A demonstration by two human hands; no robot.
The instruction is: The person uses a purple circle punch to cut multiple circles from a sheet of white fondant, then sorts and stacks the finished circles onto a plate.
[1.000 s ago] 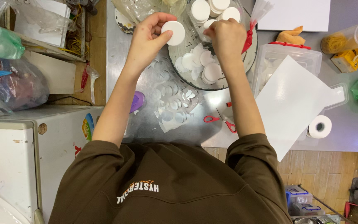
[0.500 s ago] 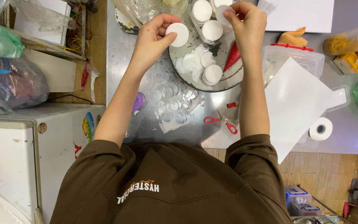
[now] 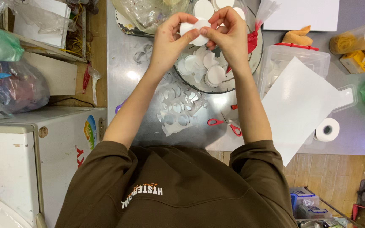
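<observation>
My left hand (image 3: pixel 172 40) and my right hand (image 3: pixel 229 31) meet above a round glass bowl (image 3: pixel 256 57) and both pinch one white round disc (image 3: pixel 196 33) between their fingertips. The bowl holds several more white discs (image 3: pixel 210 69). A red-tied clear plastic bag (image 3: pixel 256 29) sticks up at the bowl's right side, just behind my right hand.
Clear plastic sheet scraps with round holes (image 3: pixel 176 107) lie on the metal table (image 3: pixel 140 126), red-handled scissors (image 3: pixel 224 123) beside them. A white sheet (image 3: pixel 300 105) rests on a clear lidded box (image 3: pixel 294 57). A tape roll (image 3: pixel 327 128) lies at right. A white cabinet (image 3: pixel 26 160) stands at left.
My right hand came back from the upper right of the bowl to the left and joined my left hand on the white disc. The view now sits closer to the hands.
</observation>
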